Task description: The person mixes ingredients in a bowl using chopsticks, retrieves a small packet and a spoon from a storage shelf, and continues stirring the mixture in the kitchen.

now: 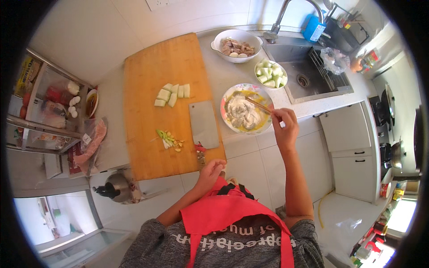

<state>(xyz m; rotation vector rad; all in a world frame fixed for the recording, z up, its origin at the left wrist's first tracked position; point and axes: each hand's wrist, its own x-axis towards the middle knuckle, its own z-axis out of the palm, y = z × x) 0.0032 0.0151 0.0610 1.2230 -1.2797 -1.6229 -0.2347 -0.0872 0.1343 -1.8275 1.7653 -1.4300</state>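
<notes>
My right hand (285,129) grips a pair of wooden chopsticks (259,105), whose tips are in a pale flour-like mixture (243,112). That mixture sits in yellow liquid, which looks like beaten egg, in a floral-rimmed bowl (225,122) on the counter edge. My left hand (210,173) is empty, fingers loosely curved, by the near right corner of a wooden cutting board (150,70). Close to it lies a cleaver (203,125), blade flat on the board. Pale green melon-like pieces (171,94) and chopped scallion with yellowish bits (170,139) rest on the board.
Behind the floral bowl stand a bowl of green-white chunks (270,74) and a white handled bowl (236,60) with meat pieces. A sink (285,53) with a faucet (274,30) is at back right. Left are a food rack (63,100), bagged meat (90,144) and a kettle (117,187).
</notes>
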